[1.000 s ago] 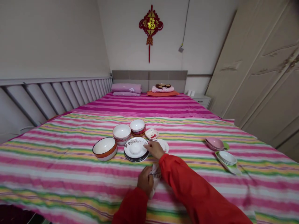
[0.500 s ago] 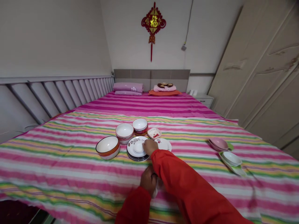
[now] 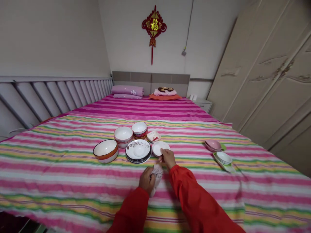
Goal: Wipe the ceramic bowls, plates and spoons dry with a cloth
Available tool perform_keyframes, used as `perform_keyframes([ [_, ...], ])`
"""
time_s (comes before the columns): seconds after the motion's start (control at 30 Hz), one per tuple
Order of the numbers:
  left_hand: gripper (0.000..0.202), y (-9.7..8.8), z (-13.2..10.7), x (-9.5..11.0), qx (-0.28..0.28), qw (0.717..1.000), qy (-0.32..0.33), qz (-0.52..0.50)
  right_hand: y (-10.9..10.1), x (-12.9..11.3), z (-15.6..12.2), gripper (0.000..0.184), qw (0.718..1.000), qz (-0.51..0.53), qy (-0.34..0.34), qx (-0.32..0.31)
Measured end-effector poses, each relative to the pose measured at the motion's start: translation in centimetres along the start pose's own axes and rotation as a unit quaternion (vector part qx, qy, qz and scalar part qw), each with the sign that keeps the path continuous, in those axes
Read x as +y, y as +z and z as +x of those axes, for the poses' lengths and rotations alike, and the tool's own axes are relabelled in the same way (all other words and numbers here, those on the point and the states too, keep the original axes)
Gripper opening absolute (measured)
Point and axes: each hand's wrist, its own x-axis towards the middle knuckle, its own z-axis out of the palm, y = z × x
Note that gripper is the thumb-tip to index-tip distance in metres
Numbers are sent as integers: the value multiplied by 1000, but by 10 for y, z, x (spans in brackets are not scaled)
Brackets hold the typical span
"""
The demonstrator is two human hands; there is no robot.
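Note:
A crumpled pale cloth [image 3: 157,174] is gripped in my left hand [image 3: 146,180], just above the striped sheet. My right hand [image 3: 168,158] pinches the near edge of a small white plate [image 3: 159,147], which appears to lie over another white plate. Left of it is a stack of dark-rimmed plates [image 3: 138,149] with a floral pattern on top. Behind sits a squarish dish [image 3: 154,136] with a red motif.
An orange-banded bowl [image 3: 106,151], a white bowl [image 3: 123,135] and stacked red-sided bowls [image 3: 139,129] stand at left. Further right are pink bowls [image 3: 213,145] and white dishes [image 3: 224,158] on a green-and-white piece. A slatted rail [image 3: 55,97] borders the bed's left side.
My right hand has moved from the dark-rimmed stack to the white plate at its right and pinches its edge. The cloth in my left hand shows more. The view has shifted slightly.

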Motion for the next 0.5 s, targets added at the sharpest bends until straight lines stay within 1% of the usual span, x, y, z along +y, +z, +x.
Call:
perform_keyframes([
  [0.03,17,-1,0,2,0,1000,-7,-8,-3,12,-7,35,995,95,31,13],
  [0.1,20,-1,1,5,4,999,-22,-29,-6,33,-21,29,966,243,82,43],
  [0.17,26,-1,1,8,15,997,-46,-54,-5,48,-32,26,940,315,114,62],
  [0.27,35,-3,0,9,43,992,-84,-79,-5,61,-43,25,923,357,125,66],
  [0.37,41,-10,-3,14,90,986,-115,-78,-6,64,-49,26,917,381,100,55],
  [0.43,41,-18,-4,21,128,982,-126,-61,-7,66,-51,25,917,388,86,45],
  [0.5,39,-25,-5,34,155,978,-129,-43,-9,67,-53,23,916,392,82,37],
])
